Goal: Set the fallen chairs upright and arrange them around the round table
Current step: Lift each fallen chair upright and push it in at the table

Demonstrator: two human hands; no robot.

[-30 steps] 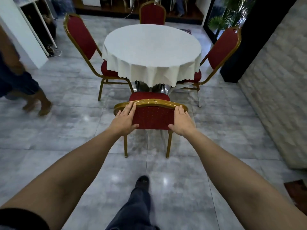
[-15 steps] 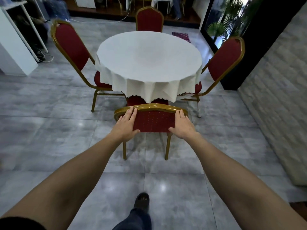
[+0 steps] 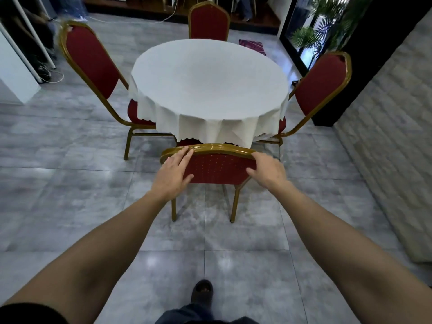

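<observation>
A round table point(image 3: 210, 90) under a white cloth stands in the middle of the tiled floor. Upright red chairs with gold frames stand at its left point(image 3: 93, 64), far side point(image 3: 208, 21) and right point(image 3: 320, 83). A further red chair, the near chair point(image 3: 217, 168), stands upright in front of me, its seat hidden under the hanging cloth. My left hand point(image 3: 174, 174) grips the left part of its gold top rail, fingers over the rail. My right hand point(image 3: 266, 170) grips the right part of the same rail.
A stone wall point(image 3: 385, 148) runs along the right. Beyond it are a black pillar point(image 3: 374, 43) and potted plants point(image 3: 313, 33). A white cabinet point(image 3: 14, 73) with cables stands at far left. My foot point(image 3: 203, 291) is on the tiles behind the chair.
The near chair has slid forward until its seat went under the tablecloth, both hands still on its rail. I have stepped closer. A person walking at left has left view.
</observation>
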